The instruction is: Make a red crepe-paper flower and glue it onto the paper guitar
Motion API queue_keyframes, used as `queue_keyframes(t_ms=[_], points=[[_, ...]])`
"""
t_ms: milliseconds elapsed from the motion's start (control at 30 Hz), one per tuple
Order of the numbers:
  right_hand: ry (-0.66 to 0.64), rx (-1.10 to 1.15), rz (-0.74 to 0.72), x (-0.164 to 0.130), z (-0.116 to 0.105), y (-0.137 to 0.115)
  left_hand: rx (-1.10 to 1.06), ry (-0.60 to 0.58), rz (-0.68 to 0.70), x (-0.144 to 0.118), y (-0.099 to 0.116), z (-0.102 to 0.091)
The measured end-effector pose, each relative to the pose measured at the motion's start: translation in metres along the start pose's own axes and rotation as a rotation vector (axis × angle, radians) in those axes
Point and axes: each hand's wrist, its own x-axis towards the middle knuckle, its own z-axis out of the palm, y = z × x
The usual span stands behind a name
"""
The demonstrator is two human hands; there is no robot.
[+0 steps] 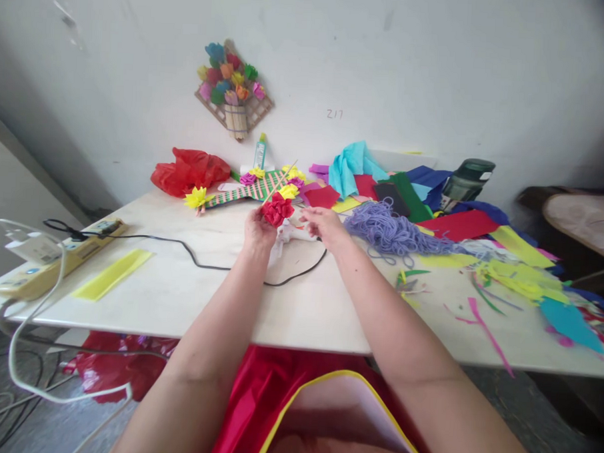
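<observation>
While the head view looks down the table:
Left hand (259, 230): pinching a red paper flower (277, 209) on a thin stick, just above the table (179, 294).
Right hand (326, 227): lying on the white glue gun (294, 234) at 3 o'clock of the flower; cannot tell whether it grasps.
Done: flowers already sit on the woven board (256, 186) at 12 o'clock.
Left: red bloom unfixed; crepe sheets (462, 223) and purple yarn (392, 234) unused at 3 o'clock.

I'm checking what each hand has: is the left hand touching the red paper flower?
Touching. The head view shows the left hand with its fingers closed around the base of the red paper flower, holding it up off the table.
</observation>
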Motion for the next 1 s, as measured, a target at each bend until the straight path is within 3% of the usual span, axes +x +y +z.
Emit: queue_keyframes(t_ms=[133,267,467,733,900,1000], points=[[-0.092,-0.194,0.011,-0.008,0.021,0.011,-0.024,0.003,-0.035,-0.003,-0.003,0.005],[-0.125,-0.349,-0.014,-0.009,0.027,0.019,-0.103,-0.018,-0.075,-0.008,-0.005,0.009],[-0.02,-0.491,-0.16,0.003,0.027,0.031,-0.068,-0.009,-0.074,-0.012,-0.007,0.011],[-0.118,-0.192,-0.095,-0.003,0.019,0.024,-0.068,0.033,-0.04,-0.008,-0.003,0.006],[0.0,0.072,-0.253,0.004,0.012,0.019,-0.14,0.062,-0.065,-0.005,-0.002,0.004],[-0.033,0.191,-0.34,0.005,0.01,0.013,-0.153,0.089,-0.057,-0.002,-0.003,0.004]])
